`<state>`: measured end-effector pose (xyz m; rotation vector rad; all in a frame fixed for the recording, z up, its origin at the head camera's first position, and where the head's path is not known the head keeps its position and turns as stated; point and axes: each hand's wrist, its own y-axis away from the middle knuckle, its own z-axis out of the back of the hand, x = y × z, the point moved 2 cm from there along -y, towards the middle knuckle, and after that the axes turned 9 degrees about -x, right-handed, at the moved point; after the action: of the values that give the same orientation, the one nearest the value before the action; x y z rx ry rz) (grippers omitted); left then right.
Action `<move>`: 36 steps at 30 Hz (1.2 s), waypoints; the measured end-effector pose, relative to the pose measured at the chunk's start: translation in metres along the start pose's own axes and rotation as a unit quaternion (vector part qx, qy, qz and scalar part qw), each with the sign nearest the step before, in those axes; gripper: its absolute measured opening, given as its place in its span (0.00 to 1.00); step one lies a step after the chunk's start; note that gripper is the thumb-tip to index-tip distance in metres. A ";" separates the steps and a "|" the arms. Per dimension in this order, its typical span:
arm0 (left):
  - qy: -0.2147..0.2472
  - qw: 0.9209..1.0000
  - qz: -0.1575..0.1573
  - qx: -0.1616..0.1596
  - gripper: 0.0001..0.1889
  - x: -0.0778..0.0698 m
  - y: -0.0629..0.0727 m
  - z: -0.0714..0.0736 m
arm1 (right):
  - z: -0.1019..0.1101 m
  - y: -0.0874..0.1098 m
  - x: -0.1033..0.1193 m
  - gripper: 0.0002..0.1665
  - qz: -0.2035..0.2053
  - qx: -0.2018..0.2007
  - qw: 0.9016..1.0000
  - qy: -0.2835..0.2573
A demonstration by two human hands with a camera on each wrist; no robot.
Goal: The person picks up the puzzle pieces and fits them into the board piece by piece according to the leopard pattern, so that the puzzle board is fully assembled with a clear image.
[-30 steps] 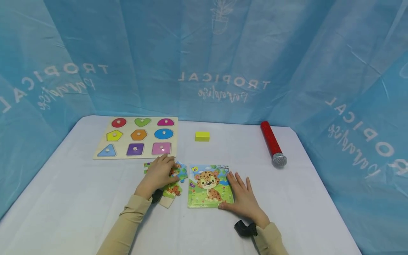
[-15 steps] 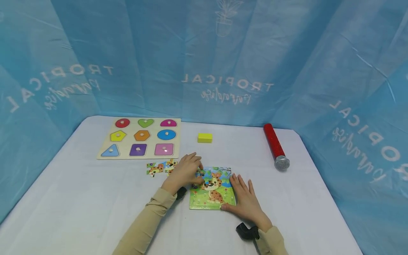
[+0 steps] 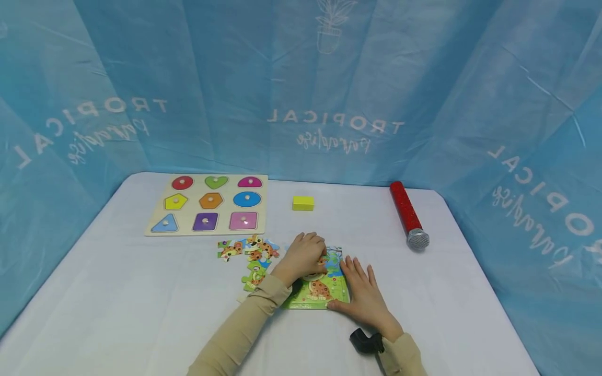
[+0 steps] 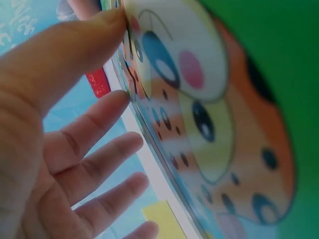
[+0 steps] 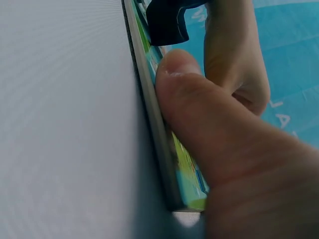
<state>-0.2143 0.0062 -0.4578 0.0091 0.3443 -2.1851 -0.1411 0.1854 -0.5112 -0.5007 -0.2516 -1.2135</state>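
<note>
The leopard puzzle board (image 3: pixel 301 302) lies flat on the white table, its left and upper parts hidden by my left hand (image 3: pixel 303 258). In the left wrist view, that hand's thumb and index finger pinch a thin puzzle piece (image 4: pixel 130 74) against the board's surface; the other fingers stay off it. My right hand (image 3: pixel 364 300) rests along the board's right side with straight fingers, its thumb on the lower right corner. Loose puzzle pieces (image 3: pixel 231 249) lie to the left of the board, one of them a green piece (image 3: pixel 255 275) close to my left sleeve.
A wooden shape board (image 3: pixel 181 218) with knobbed pieces stands at the back left. Behind the puzzle is a yellow block (image 3: pixel 303 203). A red microphone (image 3: pixel 408 213) lies at the back right. Blue printed curtains (image 3: pixel 301 78) hang around the table.
My left hand has moved right from the loose pieces onto the puzzle board, carrying a piece. The pieces it covered now show again. The right hand stays at the board's edge.
</note>
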 end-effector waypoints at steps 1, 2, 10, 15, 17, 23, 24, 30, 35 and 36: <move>0.000 1.000 0.004 0.003 0.17 -0.001 -0.001 0.000 | 0.000 0.000 0.000 0.63 0.000 -0.001 1.000 -0.004; -0.003 1.000 0.007 0.003 0.16 -0.002 -0.001 0.000 | 0.000 0.000 0.000 0.63 0.000 -0.001 1.000 -0.007; -0.034 0.999 0.011 -0.010 0.16 -0.003 -0.008 -0.003 | 0.002 0.000 0.000 0.63 0.000 -0.008 1.000 -0.018; -0.010 1.000 0.012 -0.010 0.20 -0.004 -0.010 -0.004 | 0.001 0.000 0.000 0.62 0.000 -0.006 1.000 -0.018; -0.008 1.000 0.022 -0.010 0.26 -0.004 -0.011 -0.005 | 0.001 0.000 0.001 0.61 0.000 -0.003 1.000 -0.018; 0.050 0.998 0.035 0.007 0.34 0.005 -0.006 0.000 | -0.001 -0.003 0.004 0.61 0.000 0.001 1.000 -0.025; 0.071 0.997 0.034 0.012 0.32 0.009 -0.003 0.004 | -0.002 -0.004 0.005 0.61 0.000 0.004 1.000 -0.026; 0.125 0.989 0.079 -0.001 0.19 0.052 0.022 0.031 | -0.003 -0.005 0.006 0.61 -0.008 0.003 1.000 -0.019; 0.093 0.987 0.130 0.001 0.21 0.085 0.048 0.037 | -0.001 -0.001 0.003 0.61 -0.027 0.006 0.999 -0.015; 0.093 0.987 0.131 0.006 0.21 0.089 0.053 0.037 | 0.000 -0.001 0.002 0.61 -0.030 0.009 0.999 -0.015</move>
<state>-0.2210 -0.1025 -0.4471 0.2543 0.4103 -1.9286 -0.1408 0.1832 -0.5101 -0.4995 -0.3056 -1.2618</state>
